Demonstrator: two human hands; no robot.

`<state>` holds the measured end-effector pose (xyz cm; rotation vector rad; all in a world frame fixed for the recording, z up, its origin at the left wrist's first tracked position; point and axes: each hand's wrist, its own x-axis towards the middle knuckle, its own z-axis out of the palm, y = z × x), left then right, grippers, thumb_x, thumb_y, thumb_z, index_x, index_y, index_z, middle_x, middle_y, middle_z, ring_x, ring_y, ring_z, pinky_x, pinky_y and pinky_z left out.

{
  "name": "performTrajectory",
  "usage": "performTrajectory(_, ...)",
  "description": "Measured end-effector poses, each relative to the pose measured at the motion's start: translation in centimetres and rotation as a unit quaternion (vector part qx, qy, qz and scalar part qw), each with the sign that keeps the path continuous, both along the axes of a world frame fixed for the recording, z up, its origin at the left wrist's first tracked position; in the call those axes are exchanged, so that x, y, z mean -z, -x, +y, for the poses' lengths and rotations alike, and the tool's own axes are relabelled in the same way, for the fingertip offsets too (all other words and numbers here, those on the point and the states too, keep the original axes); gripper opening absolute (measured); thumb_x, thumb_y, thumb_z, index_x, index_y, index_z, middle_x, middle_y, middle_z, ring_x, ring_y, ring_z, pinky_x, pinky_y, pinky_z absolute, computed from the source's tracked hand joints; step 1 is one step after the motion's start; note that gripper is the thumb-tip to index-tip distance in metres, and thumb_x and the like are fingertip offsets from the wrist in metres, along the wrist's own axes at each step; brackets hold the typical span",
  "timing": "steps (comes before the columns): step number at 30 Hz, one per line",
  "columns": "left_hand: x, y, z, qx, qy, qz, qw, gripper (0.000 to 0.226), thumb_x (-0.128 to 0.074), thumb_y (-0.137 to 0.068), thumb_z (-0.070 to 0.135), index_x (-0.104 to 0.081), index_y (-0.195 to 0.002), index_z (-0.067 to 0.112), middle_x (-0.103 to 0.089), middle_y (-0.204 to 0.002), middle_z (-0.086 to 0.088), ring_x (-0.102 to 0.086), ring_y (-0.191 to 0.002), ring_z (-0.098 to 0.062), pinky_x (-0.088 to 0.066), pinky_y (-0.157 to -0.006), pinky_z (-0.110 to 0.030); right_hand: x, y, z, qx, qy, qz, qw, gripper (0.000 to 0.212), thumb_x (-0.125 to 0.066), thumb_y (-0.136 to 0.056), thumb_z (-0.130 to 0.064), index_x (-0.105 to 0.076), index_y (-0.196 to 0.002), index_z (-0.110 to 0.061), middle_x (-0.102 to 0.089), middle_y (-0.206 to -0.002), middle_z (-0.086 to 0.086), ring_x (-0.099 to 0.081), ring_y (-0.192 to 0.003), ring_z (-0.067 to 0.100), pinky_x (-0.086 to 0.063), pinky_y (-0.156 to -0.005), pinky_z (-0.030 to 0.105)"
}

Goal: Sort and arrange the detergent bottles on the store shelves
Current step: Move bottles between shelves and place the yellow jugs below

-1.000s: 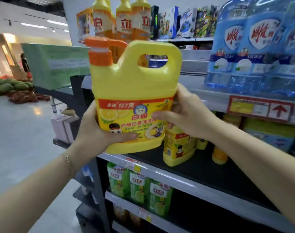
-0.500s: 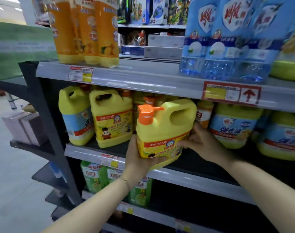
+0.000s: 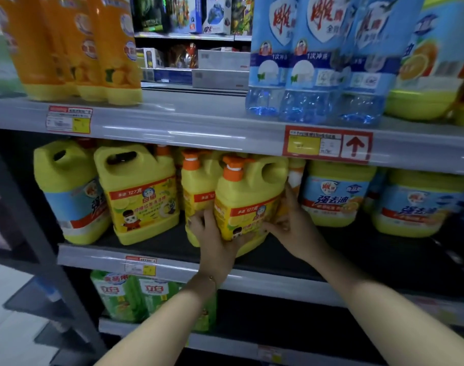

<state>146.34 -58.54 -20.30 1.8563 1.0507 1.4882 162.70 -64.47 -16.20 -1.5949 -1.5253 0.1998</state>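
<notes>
A yellow detergent jug with an orange pump (image 3: pixel 248 199) stands on the black middle shelf (image 3: pixel 291 257), tilted a little. My left hand (image 3: pixel 212 240) grips its lower left corner and base. My right hand (image 3: pixel 291 225) holds its right side, fingers up along the jug. A matching pump jug (image 3: pixel 196 186) stands right behind it on the left, and another yellow jug with the same label (image 3: pixel 141 194) stands further left.
Yellow-and-blue jugs stand at the far left (image 3: pixel 70 191) and right (image 3: pixel 334 196) of this shelf. Orange bottles (image 3: pixel 93 48) and blue bottles (image 3: pixel 312 62) fill the shelf above. Green refill packs (image 3: pixel 128 297) stand below. A dark upright post (image 3: pixel 35 233) bounds the left side.
Both hands have carried the jug from in front of my chest down and into the middle shelf, beside the matching pump jug. The view has come closer to the shelf.
</notes>
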Motion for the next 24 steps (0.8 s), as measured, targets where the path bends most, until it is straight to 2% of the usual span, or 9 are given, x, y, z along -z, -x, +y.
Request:
performTrajectory(2, 0.6, 0.1, 0.1, 0.013, -0.001, -0.003, 1.000, 0.102, -0.090, -0.057, 0.034, -0.034, -0.140, 0.012, -0.028, -0.129, -0.003, -0.019, -0.116, 0.000, -0.029, -0.108, -0.039, 0.2, -1.0, 0.0, 0.081, -0.062, -0.008, 0.995, 0.071, -0.068, -0.085, -0.024, -0.027, -0.142, -0.026, -0.054, -0.130, 0.004, -0.061, -0.106, 0.021, -0.055, -0.084, 0.036)
performTrajectory(3, 0.8, 0.1, 0.1, 0.018, -0.001, -0.009, 1.000, 0.102, -0.090, -0.057, 0.033, -0.033, -0.140, 0.011, -0.027, -0.131, -0.002, -0.018, -0.117, 0.003, -0.028, -0.109, -0.038, 0.1, -1.4, 0.1, 0.127, -0.086, 0.008, 0.988, 0.064, -0.067, -0.085, -0.023, -0.031, -0.138, -0.020, -0.053, -0.128, 0.009, -0.059, -0.108, 0.024, -0.052, -0.087, 0.038)
performTrajectory(6, 1.1, 0.1, -0.2, 0.022, 0.003, -0.024, 0.999, 0.101, -0.091, -0.057, 0.024, -0.033, -0.139, 0.011, -0.025, -0.127, 0.002, -0.021, -0.108, 0.011, -0.027, -0.106, -0.031, -0.4, -2.8, 1.6, 0.194, -0.081, 0.067, 0.975, 0.066, -0.071, -0.082, -0.022, -0.036, -0.137, -0.009, -0.048, -0.131, 0.014, -0.050, -0.118, 0.026, -0.038, -0.092, 0.027)
performTrajectory(10, 1.2, 0.4, -0.1, 0.022, 0.014, -0.025, 0.999, 0.097, -0.090, -0.059, 0.020, -0.034, -0.137, 0.009, -0.028, -0.126, -0.002, -0.022, -0.103, 0.009, -0.028, -0.100, -0.024, -1.0, -3.3, 4.1, 0.185, -0.004, 0.126, 0.975, 0.071, -0.077, -0.075, -0.023, -0.038, -0.133, -0.013, -0.053, -0.129, 0.011, -0.053, -0.117, 0.028, -0.043, -0.091, 0.034)
performTrajectory(14, 1.2, 0.8, 0.6, 0.011, 0.048, -0.026, 0.998, 0.095, -0.090, -0.059, 0.026, -0.036, -0.135, 0.012, -0.032, -0.130, -0.007, -0.023, -0.112, 0.001, -0.031, -0.101, -0.033, -1.3, -3.8, 4.8, 0.189, 0.023, 0.160, 0.969, 0.055, -0.077, -0.074, -0.021, -0.047, -0.120, -0.014, -0.060, -0.119, 0.010, -0.059, -0.110, 0.029, -0.048, -0.090, 0.039)
performTrajectory(16, 0.8, 0.9, 0.9, 0.023, 0.060, -0.035, 0.997, 0.094, -0.092, -0.057, 0.032, -0.039, -0.132, 0.012, -0.040, -0.129, -0.011, -0.034, -0.121, -0.013, -0.039, -0.101, -0.039, -1.4, -4.1, 4.2, 0.186, 0.024, 0.157, 0.970, 0.056, -0.078, -0.073, -0.019, -0.047, -0.119, -0.014, -0.062, -0.116, 0.009, -0.060, -0.107, 0.027, -0.049, -0.089, 0.040)
performTrajectory(18, 0.8, 1.1, 1.3, 0.046, 0.056, -0.070, 0.995, 0.090, -0.093, -0.054, 0.035, -0.045, -0.126, 0.012, -0.054, -0.123, -0.012, -0.055, -0.116, -0.023, -0.052, -0.091, -0.044, -1.3, -4.3, 3.1, 0.165, 0.015, 0.153, 0.974, 0.059, -0.079, -0.071, -0.016, -0.047, -0.121, -0.015, -0.064, -0.115, 0.007, -0.060, -0.105, 0.024, -0.050, -0.090, 0.041)
performTrajectory(21, 0.2, 1.0, 0.9, 0.052, 0.025, -0.092, 0.994, 0.083, -0.093, -0.052, 0.021, -0.048, -0.121, 0.009, -0.062, -0.115, -0.009, -0.064, -0.107, -0.019, -0.058, -0.083, -0.040, -1.3, -4.2, 0.9, 0.106, 0.003, 0.162, 0.981, 0.062, -0.080, -0.068, -0.006, -0.050, -0.121, -0.014, -0.064, -0.110, 0.004, -0.060, -0.102, 0.019, -0.050, -0.090, 0.039)
performTrajectory(24, -0.1, 1.2, 0.5, 0.033, 0.014, -0.072, 0.997, 0.081, -0.095, -0.048, 0.026, -0.052, -0.115, 0.009, -0.063, -0.110, -0.008, -0.065, -0.103, -0.017, -0.058, -0.080, -0.038, -0.9, -3.6, -1.1, 0.057, -0.010, 0.130, 0.990, 0.063, -0.080, -0.067, -0.002, -0.051, -0.122, -0.015, -0.062, -0.106, -0.003, -0.058, -0.102, 0.013, -0.048, -0.090, 0.034)
